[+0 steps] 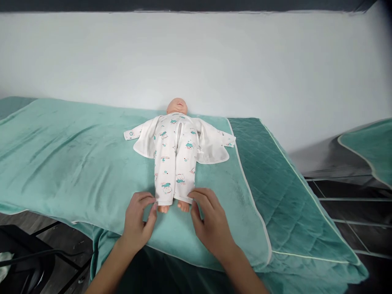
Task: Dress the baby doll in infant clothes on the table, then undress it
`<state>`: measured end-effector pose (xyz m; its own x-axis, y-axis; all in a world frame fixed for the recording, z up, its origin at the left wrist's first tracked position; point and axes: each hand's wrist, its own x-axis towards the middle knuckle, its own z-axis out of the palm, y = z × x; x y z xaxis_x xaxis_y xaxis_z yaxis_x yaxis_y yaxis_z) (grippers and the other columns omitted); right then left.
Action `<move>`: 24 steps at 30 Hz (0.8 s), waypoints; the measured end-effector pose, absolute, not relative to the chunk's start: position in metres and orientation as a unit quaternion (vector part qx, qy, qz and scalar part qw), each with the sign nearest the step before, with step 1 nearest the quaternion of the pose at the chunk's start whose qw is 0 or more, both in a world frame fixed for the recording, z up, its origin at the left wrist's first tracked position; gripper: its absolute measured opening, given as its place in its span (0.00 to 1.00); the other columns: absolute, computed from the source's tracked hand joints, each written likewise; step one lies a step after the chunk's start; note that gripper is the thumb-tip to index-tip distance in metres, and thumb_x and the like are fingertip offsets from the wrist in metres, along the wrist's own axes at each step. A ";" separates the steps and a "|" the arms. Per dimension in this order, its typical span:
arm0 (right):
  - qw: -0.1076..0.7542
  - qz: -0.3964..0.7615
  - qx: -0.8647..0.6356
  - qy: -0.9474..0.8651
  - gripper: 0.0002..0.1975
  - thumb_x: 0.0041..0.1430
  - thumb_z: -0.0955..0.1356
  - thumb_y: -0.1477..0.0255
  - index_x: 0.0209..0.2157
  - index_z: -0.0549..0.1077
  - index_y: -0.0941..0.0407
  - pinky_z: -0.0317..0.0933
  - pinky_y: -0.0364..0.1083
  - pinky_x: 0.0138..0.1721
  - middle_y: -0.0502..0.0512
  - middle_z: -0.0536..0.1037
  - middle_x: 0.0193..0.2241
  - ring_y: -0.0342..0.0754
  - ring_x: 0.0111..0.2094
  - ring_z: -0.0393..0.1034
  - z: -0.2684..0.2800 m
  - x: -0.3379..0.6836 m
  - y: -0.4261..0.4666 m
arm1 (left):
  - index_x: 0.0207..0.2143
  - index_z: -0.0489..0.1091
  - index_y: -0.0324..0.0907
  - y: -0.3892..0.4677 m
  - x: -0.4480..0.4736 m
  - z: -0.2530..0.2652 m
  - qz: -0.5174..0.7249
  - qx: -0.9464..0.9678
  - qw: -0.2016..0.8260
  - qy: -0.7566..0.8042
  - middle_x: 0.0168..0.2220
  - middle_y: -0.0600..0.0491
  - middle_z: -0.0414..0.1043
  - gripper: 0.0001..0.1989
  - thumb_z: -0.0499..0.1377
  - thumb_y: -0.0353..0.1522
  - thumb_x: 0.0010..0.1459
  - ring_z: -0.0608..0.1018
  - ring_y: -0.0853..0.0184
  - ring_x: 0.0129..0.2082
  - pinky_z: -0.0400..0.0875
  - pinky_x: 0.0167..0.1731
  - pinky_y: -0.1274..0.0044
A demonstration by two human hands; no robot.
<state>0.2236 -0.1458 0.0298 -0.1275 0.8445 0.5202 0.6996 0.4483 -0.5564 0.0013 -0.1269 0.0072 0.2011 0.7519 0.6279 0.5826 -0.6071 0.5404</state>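
Observation:
A baby doll (177, 106) lies on its back on a light green blanket (101, 163), its head by the wall and feet towards me. White printed trousers (165, 167) cover its front and legs, with a slit high in the middle. Bare toes (183, 206) show below the cuffs. A white top (214, 147) spreads out on both sides, its sleeves stretched sideways. My left hand (139, 218) pinches the left cuff's outer edge between thumb and fingers. At the outer edge of the right cuff, my right hand (211, 220) does likewise.
Under the blanket is a darker green quilted cover (294, 204) over the table's right side. A white wall (196, 61) runs behind. A black chair (24, 257) stands at lower left, and a metal rack (346, 200) with green cloth (373, 147) at right.

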 end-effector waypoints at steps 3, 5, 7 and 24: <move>0.396 0.089 -0.550 -0.730 0.17 0.62 0.64 0.82 0.51 0.67 0.53 0.70 0.55 0.46 0.60 0.74 0.46 0.54 0.48 0.70 0.015 0.229 -0.150 | 0.48 0.66 0.46 -0.125 0.012 0.019 0.432 0.795 0.070 0.419 0.42 0.50 0.74 0.13 0.58 0.25 0.62 0.76 0.62 0.42 0.74 0.42 0.69; 0.381 0.083 -0.567 -0.726 0.17 0.62 0.65 0.81 0.51 0.67 0.53 0.70 0.56 0.47 0.60 0.75 0.47 0.55 0.48 0.71 0.005 0.228 -0.151 | 0.49 0.67 0.45 -0.123 0.021 0.025 0.393 0.819 0.050 0.416 0.43 0.49 0.74 0.12 0.58 0.26 0.63 0.76 0.61 0.44 0.73 0.44 0.67; 0.372 0.072 -0.579 -0.722 0.15 0.63 0.65 0.80 0.50 0.68 0.53 0.71 0.56 0.45 0.59 0.76 0.45 0.55 0.46 0.72 -0.001 0.225 -0.149 | 0.50 0.68 0.45 -0.120 0.031 0.028 0.339 0.837 0.034 0.428 0.46 0.47 0.74 0.13 0.58 0.27 0.63 0.75 0.58 0.46 0.72 0.45 0.65; 0.429 0.145 -0.521 -0.724 0.08 0.65 0.64 0.80 0.41 0.68 0.52 0.70 0.49 0.40 0.54 0.75 0.38 0.49 0.40 0.73 0.004 0.230 -0.152 | 0.49 0.68 0.42 -0.123 0.041 0.011 0.364 0.837 0.003 0.410 0.41 0.48 0.76 0.13 0.59 0.24 0.62 0.75 0.59 0.42 0.71 0.41 0.67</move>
